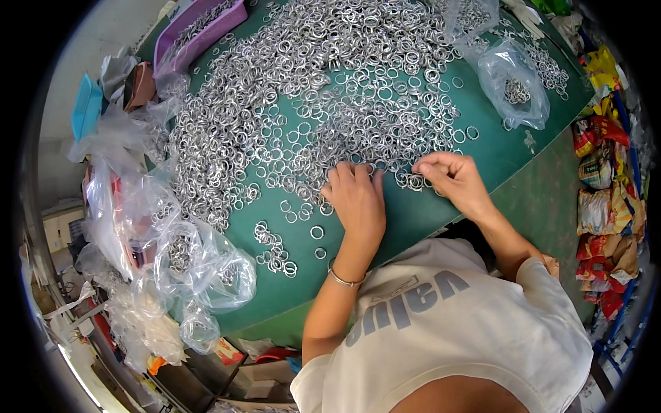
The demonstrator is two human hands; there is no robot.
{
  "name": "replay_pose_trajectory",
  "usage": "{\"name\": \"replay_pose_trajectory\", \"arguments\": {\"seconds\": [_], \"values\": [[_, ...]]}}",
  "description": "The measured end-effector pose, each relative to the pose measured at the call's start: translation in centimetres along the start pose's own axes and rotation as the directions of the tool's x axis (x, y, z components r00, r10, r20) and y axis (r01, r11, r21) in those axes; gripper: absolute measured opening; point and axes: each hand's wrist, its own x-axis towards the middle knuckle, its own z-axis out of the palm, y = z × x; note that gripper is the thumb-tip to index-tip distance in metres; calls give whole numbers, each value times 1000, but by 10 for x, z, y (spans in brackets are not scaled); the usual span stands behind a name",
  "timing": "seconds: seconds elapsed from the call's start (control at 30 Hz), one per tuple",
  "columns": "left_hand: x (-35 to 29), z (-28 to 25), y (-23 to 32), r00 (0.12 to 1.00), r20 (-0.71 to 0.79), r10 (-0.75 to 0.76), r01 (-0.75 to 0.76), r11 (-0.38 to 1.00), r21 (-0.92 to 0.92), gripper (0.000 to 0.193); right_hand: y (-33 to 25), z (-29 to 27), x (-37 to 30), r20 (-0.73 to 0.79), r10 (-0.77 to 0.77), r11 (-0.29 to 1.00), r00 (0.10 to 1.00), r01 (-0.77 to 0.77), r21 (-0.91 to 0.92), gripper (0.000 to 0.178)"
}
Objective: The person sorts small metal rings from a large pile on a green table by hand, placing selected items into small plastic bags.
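Note:
A broad heap of silver metal rings (385, 117) covers much of the green tabletop. At its near edge, my left hand (358, 199) lies palm down, its fingers a little apart and their tips among the rings. My right hand (454, 180) is just to the right, thumb and forefinger pinched together over the rings. Whatever sits between those fingertips is too small to make out. Several loose rings (275, 253) lie in a small cluster left of my left wrist, with single rings (317, 232) beside it.
A purple bin (200, 34) of small metal pieces stands at the far left, near a blue tray (87, 107). Clear plastic bags (206, 265) spread along the left edge. Another bag (513, 82) holds rings at the far right. Colourful packets (597, 210) hang beyond the table's right edge.

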Motion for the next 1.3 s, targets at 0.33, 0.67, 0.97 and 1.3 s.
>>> {"name": "replay_pose_trajectory", "arguments": {"seconds": [0.33,0.67,0.97,1.3], "values": [[0,-38,-14,946,29,-324,254,680,-688,16,-8,-21,39,-76,-514,579,854,280,-766,18],[2,-36,-11,904,122,-409,325,476,-817,18,-4,-15,49,-88,-481,673,872,304,-675,13],[5,-44,-16,726,626,-285,554,-296,-778,19,-12,-4,35,216,103,894,971,-186,408,19],[2,-39,-13,874,271,-402,421,353,-835,13,-13,-2,32,286,163,821,944,-291,491,19]]}}
